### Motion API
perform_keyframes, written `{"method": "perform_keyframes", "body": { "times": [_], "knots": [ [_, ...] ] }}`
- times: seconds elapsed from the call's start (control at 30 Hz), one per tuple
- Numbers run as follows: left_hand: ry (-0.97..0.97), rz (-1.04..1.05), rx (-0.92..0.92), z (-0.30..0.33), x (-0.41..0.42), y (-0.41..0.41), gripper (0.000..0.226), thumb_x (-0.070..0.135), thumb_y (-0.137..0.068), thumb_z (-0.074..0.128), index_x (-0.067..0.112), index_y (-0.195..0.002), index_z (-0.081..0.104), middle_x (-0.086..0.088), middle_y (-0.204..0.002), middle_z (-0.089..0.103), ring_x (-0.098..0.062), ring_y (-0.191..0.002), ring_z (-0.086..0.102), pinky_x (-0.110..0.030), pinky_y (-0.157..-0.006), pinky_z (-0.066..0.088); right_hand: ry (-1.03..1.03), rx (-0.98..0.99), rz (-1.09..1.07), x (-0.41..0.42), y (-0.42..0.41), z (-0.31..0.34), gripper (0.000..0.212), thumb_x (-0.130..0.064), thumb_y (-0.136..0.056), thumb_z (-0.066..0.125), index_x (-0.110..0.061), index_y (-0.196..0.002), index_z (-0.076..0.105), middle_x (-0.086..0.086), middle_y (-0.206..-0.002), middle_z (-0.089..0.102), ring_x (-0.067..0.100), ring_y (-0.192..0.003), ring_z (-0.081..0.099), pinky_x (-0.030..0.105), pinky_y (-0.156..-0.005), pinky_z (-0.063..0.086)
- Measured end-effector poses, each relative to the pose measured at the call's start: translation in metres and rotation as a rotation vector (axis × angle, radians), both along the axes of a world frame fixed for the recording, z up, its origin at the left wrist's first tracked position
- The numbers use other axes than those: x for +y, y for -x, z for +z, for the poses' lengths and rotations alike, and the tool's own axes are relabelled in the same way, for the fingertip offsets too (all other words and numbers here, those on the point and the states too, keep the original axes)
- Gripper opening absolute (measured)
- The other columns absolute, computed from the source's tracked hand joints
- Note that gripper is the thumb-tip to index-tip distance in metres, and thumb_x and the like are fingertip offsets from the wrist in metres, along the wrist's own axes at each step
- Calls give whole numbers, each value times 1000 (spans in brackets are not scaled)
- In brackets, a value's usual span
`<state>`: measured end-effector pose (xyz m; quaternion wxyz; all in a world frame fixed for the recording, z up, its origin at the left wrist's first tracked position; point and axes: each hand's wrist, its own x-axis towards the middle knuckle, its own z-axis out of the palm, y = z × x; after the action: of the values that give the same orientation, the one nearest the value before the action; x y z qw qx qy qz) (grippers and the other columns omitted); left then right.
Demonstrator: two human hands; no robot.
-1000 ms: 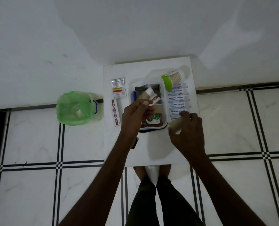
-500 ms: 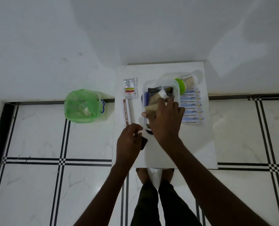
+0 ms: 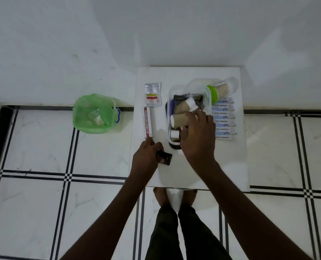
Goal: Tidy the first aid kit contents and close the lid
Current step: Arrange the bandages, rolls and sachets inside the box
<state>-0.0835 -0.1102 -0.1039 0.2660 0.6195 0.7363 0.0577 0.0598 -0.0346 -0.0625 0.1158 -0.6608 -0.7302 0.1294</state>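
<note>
The first aid kit is a clear plastic box (image 3: 169, 117) on a white table (image 3: 193, 173). Inside lie two beige bandage rolls, the far one (image 3: 182, 107) and the near one (image 3: 178, 120), with a small white tape roll (image 3: 174, 134) and dark packets. My right hand (image 3: 197, 141) reaches over the box, with thumb and fingers curled around the right end of the near roll. My left hand (image 3: 146, 156) rests on the table in front of and left of the box, pinching a small dark packet (image 3: 164, 157).
An ointment carton (image 3: 148, 121) and a white sachet (image 3: 152, 93) lie left of the box. Antiseptic bandage strips (image 3: 223, 117) lie to its right, and a green-lidded jar of swabs (image 3: 221, 89) lies behind. A green-lined bin (image 3: 94, 113) stands on the floor at left.
My right hand carried a beige roll from the table's right side into the box. My left hand drew back out of the box to the near table with the dark packet.
</note>
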Motion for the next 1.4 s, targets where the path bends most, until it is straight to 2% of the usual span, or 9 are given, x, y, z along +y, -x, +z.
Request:
{"method": "perform_keyframes", "body": {
  "times": [0.17,0.47,0.63,0.77,0.83,0.97,1.1,1.23,1.4],
  "knots": [
    [-131,144,-52,42,14,11,8,22,-79,78,28,-83,75,6,-87,57,-11,-69,63,-28,-61,51,-55,93,3,4,-10,10,36,-13,-82,67,-10,-117,61,13,-118,62,33,-110,54,42,-92,45],
    [-436,293,-211,109,77,6,11,19,-78,76,28,-85,78,1,-89,65,-12,-70,65,-28,-66,50,-58,208,32,0,-19,8,30,-8,-85,58,-7,-115,61,14,-106,65,31,-98,56,43,-82,52],
    [-413,59,142,87,132,-22,18,21,-91,60,25,-96,77,-6,-90,62,-23,-86,60,-30,-59,35,-70,160,147,0,-19,0,36,-16,-84,53,-5,-118,59,18,-115,64,34,-107,57,45,-90,53],
    [-362,-170,443,79,157,-32,8,7,-75,76,15,-73,75,-6,-78,60,-23,-72,60,-25,-47,24,61,86,201,8,-14,-5,48,-20,-72,78,-8,-116,60,17,-119,64,36,-113,57,48,-96,52],
    [-318,-253,540,77,168,-38,8,3,-79,73,10,-83,71,-9,-87,64,-24,-81,62,-28,-52,30,78,52,217,15,-13,-5,51,-19,-70,81,-8,-115,61,17,-118,65,37,-113,58,49,-97,51],
    [-228,-334,587,81,179,-50,21,-6,-87,56,3,-104,61,-14,-106,65,-29,-100,60,-32,-64,35,47,8,281,28,-10,-9,57,-17,-66,81,-7,-117,58,17,-113,67,37,-107,62,49,-93,51],
    [-180,-438,559,83,188,-49,23,-6,-85,55,3,-104,64,-13,-107,67,-29,-106,58,-31,-69,35,46,-22,363,42,-8,-10,64,-14,-64,79,-9,-123,55,15,-98,70,34,-91,65,45,-89,52],
    [-169,-455,495,82,190,-40,15,1,-88,53,3,-100,62,-15,-105,66,-29,-105,57,-31,-69,33,35,-44,410,47,-13,-12,59,-16,-64,80,-11,-119,58,14,-104,67,33,-95,63,45,-91,50],
    [-196,-520,491,65,187,-45,21,2,-92,51,4,-112,58,-13,-113,66,-29,-115,53,-32,-71,37,27,-14,427,47,-14,-18,58,-9,-61,78,-6,-116,59,19,-107,65,37,-93,63,46,-86,53]
  ]
}}
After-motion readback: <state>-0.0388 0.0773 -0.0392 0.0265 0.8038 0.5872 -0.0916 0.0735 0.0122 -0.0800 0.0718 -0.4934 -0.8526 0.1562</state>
